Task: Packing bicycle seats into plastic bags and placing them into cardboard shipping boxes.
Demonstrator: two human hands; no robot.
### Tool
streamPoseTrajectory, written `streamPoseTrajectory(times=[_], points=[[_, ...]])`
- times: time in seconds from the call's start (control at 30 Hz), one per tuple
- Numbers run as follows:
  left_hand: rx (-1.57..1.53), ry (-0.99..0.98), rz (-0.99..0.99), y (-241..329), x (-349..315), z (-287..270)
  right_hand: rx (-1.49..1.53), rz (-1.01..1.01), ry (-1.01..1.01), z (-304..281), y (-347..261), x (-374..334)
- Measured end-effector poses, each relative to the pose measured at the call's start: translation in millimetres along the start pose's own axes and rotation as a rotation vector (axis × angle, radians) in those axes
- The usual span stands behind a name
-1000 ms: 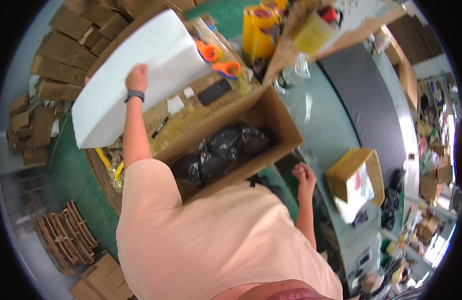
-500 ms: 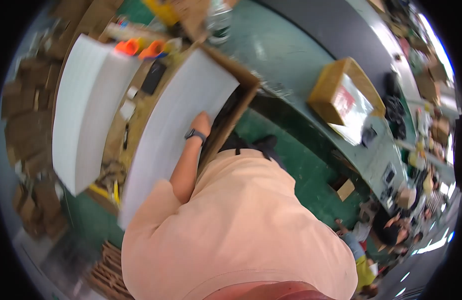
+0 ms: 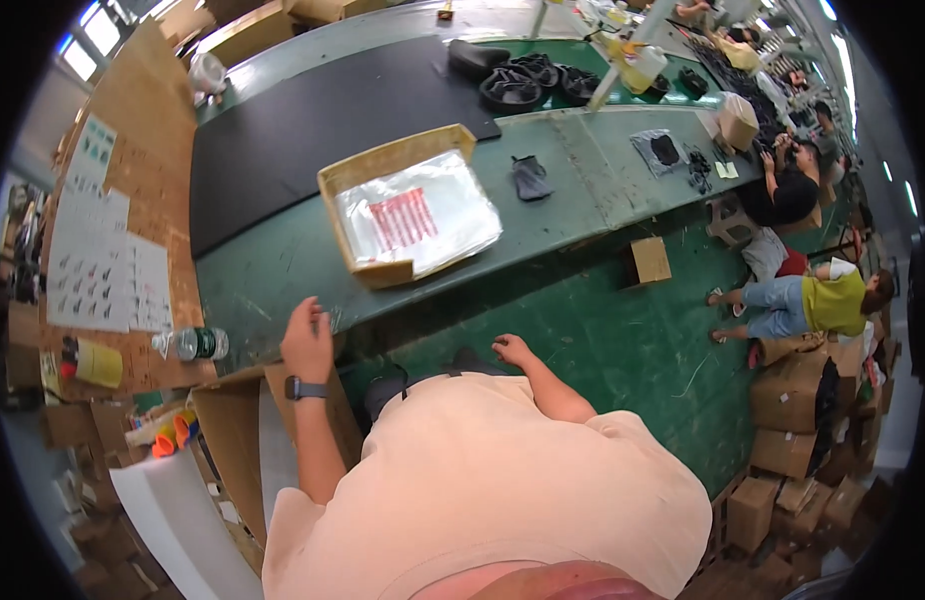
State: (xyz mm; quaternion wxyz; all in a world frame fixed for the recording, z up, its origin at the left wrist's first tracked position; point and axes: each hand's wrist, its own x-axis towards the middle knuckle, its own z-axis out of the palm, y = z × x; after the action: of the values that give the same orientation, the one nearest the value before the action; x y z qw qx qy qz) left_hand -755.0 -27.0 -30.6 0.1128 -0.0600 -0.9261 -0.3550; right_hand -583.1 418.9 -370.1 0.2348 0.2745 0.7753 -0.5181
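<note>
My left hand [image 3: 308, 340], a dark watch on its wrist, is raised at the near edge of the green workbench [image 3: 263, 300]. Its fingers are apart and nothing is in them. Beyond it on the bench sits a yellow open box [image 3: 386, 273] filled with clear plastic bags [image 3: 468, 215] bearing red print. My right hand [image 3: 513, 349] hangs in front of my body, away from the bench, fingers loosely bent and no object visible in them. Below my left forearm stands an open cardboard carton [image 3: 233, 425] with a white sheet [image 3: 275, 450] inside.
A water bottle [image 3: 201, 343] lies by the bench's left end. A dark cloth piece [image 3: 531, 178] and a black mat [image 3: 383, 105] are on the bench. White foam sheets [image 3: 178, 510] stand lower left. A small carton [image 3: 650, 260] is under the bench; people work at right.
My left hand has left the white sheet in the carton and risen to the bench edge. My right hand has come into view. The view has turned toward the bench.
</note>
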Motion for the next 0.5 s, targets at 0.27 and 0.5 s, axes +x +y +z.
streamPoseTrajectory(times=[0.27, 0.5], points=[[-0.086, -0.538, 0.285, 164.0, 80.0, 137.4, 0.259, 0.357, 0.077, -85.7, 91.8, -30.8], [-0.100, -0.519, 0.245, 107.7, 250.6, 249.6, 0.406, 0.694, 0.345, -131.3, 136.6, -60.9]])
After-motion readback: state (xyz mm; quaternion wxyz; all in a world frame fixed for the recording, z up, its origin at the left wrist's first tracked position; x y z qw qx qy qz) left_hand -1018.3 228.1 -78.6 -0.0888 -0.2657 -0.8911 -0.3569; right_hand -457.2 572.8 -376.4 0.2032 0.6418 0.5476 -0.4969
